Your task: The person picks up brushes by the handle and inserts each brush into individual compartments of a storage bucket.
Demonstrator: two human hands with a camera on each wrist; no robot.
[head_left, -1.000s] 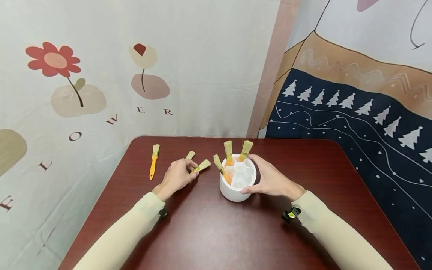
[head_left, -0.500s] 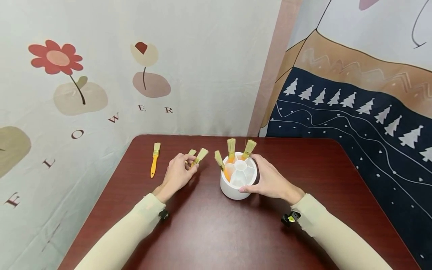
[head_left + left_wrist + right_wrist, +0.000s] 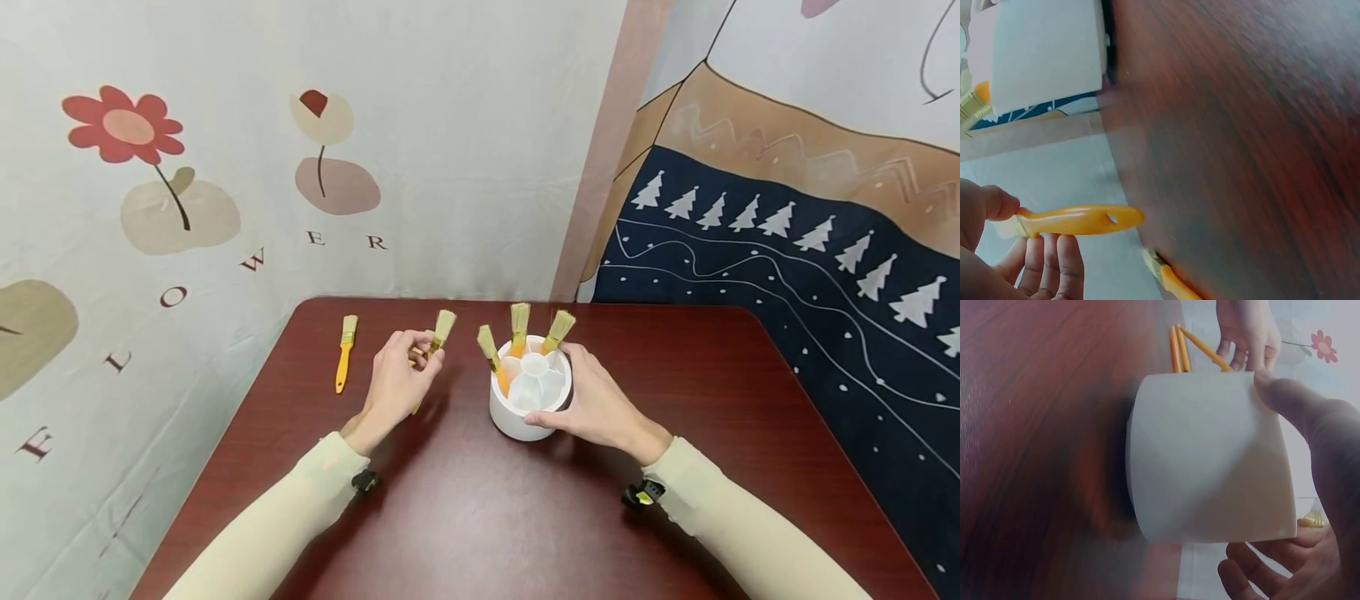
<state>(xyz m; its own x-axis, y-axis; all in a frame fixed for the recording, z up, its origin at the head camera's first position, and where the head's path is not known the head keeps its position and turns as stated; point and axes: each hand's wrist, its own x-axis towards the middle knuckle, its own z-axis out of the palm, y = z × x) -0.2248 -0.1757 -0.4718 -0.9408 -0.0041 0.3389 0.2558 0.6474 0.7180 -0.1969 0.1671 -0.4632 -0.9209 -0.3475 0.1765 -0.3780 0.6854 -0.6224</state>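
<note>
My left hand point(image 3: 397, 379) pinches a paintbrush point(image 3: 445, 323) near its metal band, bristles up and tilted. In the left wrist view its yellow handle point(image 3: 1085, 220) points away from the fingers, off the table. Another brush point(image 3: 1175, 284) lies on the table beyond that hand, mostly hidden behind it in the head view. My right hand point(image 3: 607, 408) grips the side of a white round brush pot point(image 3: 517, 423), thumb toward the near side. Three brushes lean in the pot's divided compartments, bristles up, among them the left one point(image 3: 488, 343).
One yellow-handled brush point(image 3: 345, 354) lies at the far left of the dark red table point(image 3: 480, 517). A pale printed curtain point(image 3: 450, 167) hangs behind the far edge, with a dark blue patterned cloth point(image 3: 712, 275) to the right.
My left hand has raised its brush off the table and turned it from slanting to more upright. The right hand still holds the pot, which stays in about the same place.
</note>
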